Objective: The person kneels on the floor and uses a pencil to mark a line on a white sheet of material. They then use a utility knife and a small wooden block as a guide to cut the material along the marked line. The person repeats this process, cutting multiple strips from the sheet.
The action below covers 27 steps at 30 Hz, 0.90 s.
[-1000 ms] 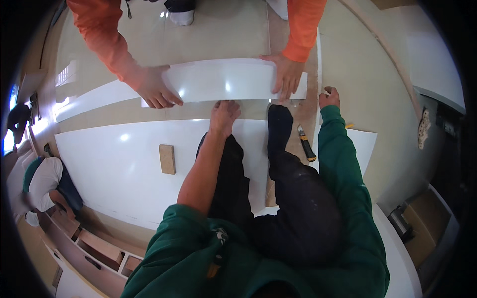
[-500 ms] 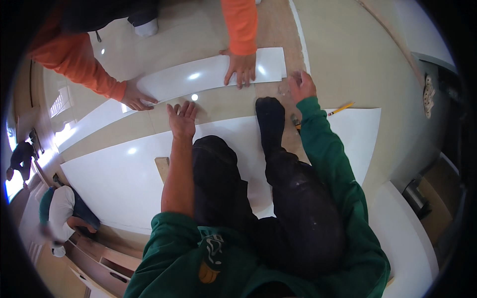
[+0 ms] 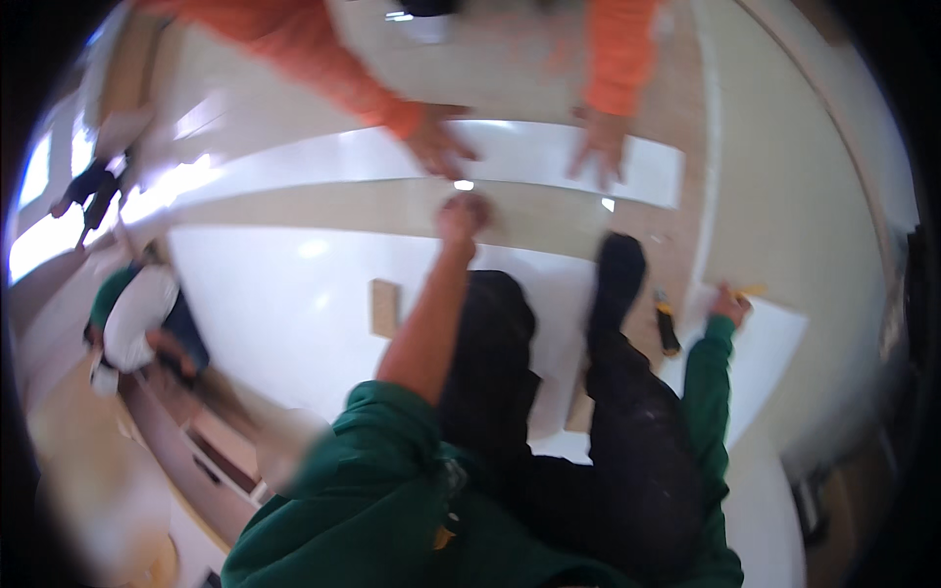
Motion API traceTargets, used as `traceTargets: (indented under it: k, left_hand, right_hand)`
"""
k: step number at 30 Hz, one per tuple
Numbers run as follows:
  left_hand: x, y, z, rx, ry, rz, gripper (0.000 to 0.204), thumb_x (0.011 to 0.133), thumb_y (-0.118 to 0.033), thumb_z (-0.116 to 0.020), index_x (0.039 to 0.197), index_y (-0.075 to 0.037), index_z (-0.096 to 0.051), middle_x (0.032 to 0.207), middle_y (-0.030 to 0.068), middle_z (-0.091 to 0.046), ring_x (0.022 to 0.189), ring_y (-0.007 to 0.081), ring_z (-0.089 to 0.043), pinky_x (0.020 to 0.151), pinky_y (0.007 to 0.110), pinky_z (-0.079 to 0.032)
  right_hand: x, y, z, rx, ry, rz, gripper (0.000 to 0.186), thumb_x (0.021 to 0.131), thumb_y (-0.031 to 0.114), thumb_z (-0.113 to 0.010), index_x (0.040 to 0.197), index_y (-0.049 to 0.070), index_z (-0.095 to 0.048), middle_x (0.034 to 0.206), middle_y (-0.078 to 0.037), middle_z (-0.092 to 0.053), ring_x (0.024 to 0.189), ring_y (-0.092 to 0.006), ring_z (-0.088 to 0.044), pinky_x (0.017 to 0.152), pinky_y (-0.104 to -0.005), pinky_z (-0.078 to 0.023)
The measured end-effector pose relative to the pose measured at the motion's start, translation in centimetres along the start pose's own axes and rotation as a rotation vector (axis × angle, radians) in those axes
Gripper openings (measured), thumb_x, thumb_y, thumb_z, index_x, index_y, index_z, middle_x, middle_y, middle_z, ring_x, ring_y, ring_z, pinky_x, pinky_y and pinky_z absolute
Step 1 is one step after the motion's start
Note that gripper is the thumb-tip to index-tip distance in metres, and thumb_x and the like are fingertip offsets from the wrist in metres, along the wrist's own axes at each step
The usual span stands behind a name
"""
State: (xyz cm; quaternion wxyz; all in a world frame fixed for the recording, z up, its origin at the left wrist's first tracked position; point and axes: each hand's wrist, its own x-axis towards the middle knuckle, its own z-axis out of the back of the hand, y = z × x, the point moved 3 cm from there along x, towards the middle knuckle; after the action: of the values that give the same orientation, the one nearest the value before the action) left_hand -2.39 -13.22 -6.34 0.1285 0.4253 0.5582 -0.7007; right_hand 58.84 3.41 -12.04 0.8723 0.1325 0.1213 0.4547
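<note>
My right hand (image 3: 730,305) is closed on a yellow pencil (image 3: 752,290) over the right part of a large white sheet (image 3: 294,279). My left hand (image 3: 464,217) hangs over the strip of floor between that sheet and a long narrow white strip (image 3: 529,149); motion smears its fingers. A co-worker in orange sleeves has a left hand (image 3: 603,147) and a right hand (image 3: 438,142), as seen from my side, on or just over the white strip. A utility knife with a black and yellow handle (image 3: 667,328) lies near my foot.
My dark-socked foot (image 3: 619,269) stands beside the sheet. A small wooden block (image 3: 384,308) rests on the sheet left of my knee. At the left, a person in a white and green top (image 3: 142,318) bends beside wooden cabinet frames (image 3: 211,446). A long trim piece (image 3: 833,108) runs along the right.
My right hand has come down from beside the white strip to the pencil and closed on it. My left hand's spread fingers have drawn in. The whole view has shifted.
</note>
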Motion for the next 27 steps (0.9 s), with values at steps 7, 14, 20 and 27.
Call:
traceTargets:
  k: [7,14,20,27]
  left_hand:
    - [-6.9,-3.6,10.5,1.254,-0.322,-0.432,0.097,0.069,-0.027,-0.087,0.146,-0.005,-0.033,0.145,0.0227,-0.036,0.128,0.0393,-0.042,0.098,0.051,-0.043]
    - [-5.8,-1.2,9.1,1.294,-0.098,-0.218,0.137,0.051,-0.029,-0.096,0.157,-0.016,-0.01,0.163,0.02,-0.001,0.148,0.0458,-0.003,0.105,0.072,-0.03]
    - [-4.6,-0.7,8.5,1.355,-0.095,-0.142,0.146,0.05,-0.03,-0.097,0.157,-0.02,0.001,0.163,0.0188,0.007,0.148,0.0465,0.0,0.104,0.075,-0.028]
    - [-4.2,-0.1,9.1,1.332,-0.109,-0.153,0.145,0.05,-0.023,-0.098,0.157,-0.022,0.0,0.162,0.0201,0.007,0.148,0.0468,0.0,0.103,0.074,-0.03]
  right_hand:
    - [-13.4,16.6,4.7,0.61,0.433,0.304,0.021,0.096,0.014,-0.059,0.11,0.0,-0.054,0.086,-0.006,-0.06,0.07,-0.0124,-0.058,0.059,-0.0271,-0.05]
    - [-23.1,31.9,0.7,0.309,0.793,0.918,0.02,0.087,0.018,-0.064,0.099,0.004,-0.059,0.084,-0.02,-0.064,0.082,-0.0387,-0.066,0.071,-0.0446,-0.052]
    - [-21.5,42.1,-1.4,0.435,0.995,0.829,0.032,0.088,0.019,-0.068,0.111,-0.001,-0.061,0.091,-0.019,-0.068,0.077,-0.0301,-0.069,0.071,-0.0374,-0.055]
    - [-18.6,34.6,0.7,0.059,0.65,0.969,0.035,0.084,0.024,-0.069,0.111,0.002,-0.065,0.1,-0.018,-0.068,0.091,-0.0353,-0.066,0.085,-0.0413,-0.052]
